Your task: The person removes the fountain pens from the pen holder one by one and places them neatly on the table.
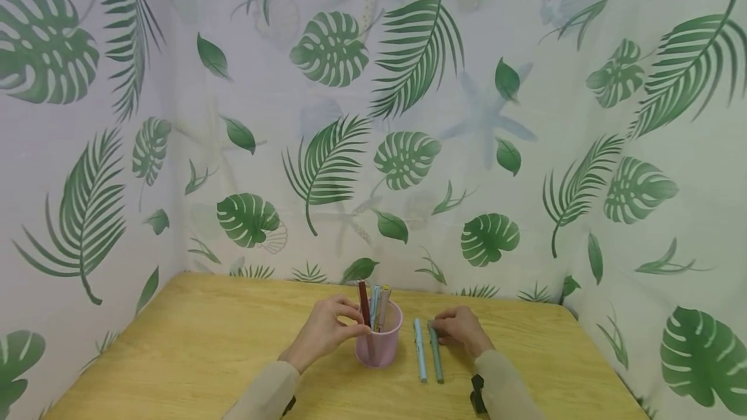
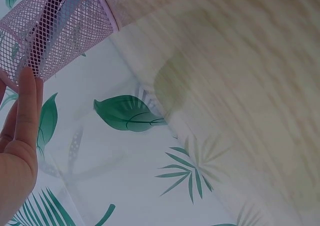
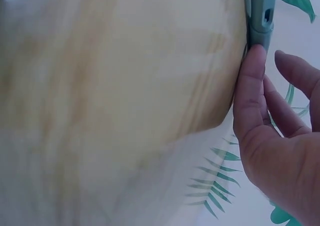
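A pink mesh pen cup (image 1: 378,346) stands upright on the table, with a dark red pen (image 1: 364,303), a light blue pen (image 1: 375,300) and a pinkish pen (image 1: 384,306) in it. My left hand (image 1: 328,330) holds the cup's left side near the rim. In the left wrist view, fingertips touch the mesh cup (image 2: 60,31). To the right of the cup lie a light blue pen (image 1: 420,350) and a grey-green pen (image 1: 436,352), side by side. My right hand (image 1: 461,329) touches the far end of the green pen (image 3: 262,16); one fingertip rests against it, and another digit stands apart.
The wooden table (image 1: 222,342) reaches back to a white leaf-printed cloth (image 1: 420,199), which also hangs at both sides. Dark straps (image 1: 478,394) show at the wrists.
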The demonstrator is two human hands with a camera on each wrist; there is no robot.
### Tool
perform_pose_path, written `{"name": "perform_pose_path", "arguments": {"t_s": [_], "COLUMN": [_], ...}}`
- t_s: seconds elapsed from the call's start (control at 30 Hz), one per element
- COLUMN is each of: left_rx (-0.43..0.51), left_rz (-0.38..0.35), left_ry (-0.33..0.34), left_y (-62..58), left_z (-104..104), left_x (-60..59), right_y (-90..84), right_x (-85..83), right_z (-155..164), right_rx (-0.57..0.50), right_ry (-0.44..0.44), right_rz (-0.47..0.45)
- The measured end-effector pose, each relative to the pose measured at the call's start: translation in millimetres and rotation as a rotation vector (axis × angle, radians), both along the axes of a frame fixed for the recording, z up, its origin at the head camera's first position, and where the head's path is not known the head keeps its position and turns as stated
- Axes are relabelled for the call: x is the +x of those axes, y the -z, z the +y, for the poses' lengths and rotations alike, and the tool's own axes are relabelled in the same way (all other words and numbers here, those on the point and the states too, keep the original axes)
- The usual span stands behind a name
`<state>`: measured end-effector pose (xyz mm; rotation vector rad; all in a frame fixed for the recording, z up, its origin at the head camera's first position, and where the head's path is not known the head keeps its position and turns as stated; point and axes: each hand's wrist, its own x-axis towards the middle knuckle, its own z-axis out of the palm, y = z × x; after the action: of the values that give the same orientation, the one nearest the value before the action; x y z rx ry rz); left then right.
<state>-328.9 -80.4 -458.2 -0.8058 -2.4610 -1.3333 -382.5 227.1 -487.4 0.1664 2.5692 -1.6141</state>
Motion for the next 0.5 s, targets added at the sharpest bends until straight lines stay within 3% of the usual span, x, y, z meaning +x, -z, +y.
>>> {"name": "perform_pose_path", "arguments": {"t_s": [0.23,0.5], "left_rx": [-0.004,-0.004], "left_rz": [0.034,0.016], "left_ry": [-0.011,-0.006], "left_y": [-1.8,-1.1], "left_z": [0.9,0.7], "left_x": [0.8,0.9], "right_y": [-1.8,-7.7], "right_x": [2.6,9.8], "right_z": [3.1,0.0], "right_rx": [-0.028,-0.051], "right_ry": [0.003,-0.014], "right_rz": [0.015,0.072]}}
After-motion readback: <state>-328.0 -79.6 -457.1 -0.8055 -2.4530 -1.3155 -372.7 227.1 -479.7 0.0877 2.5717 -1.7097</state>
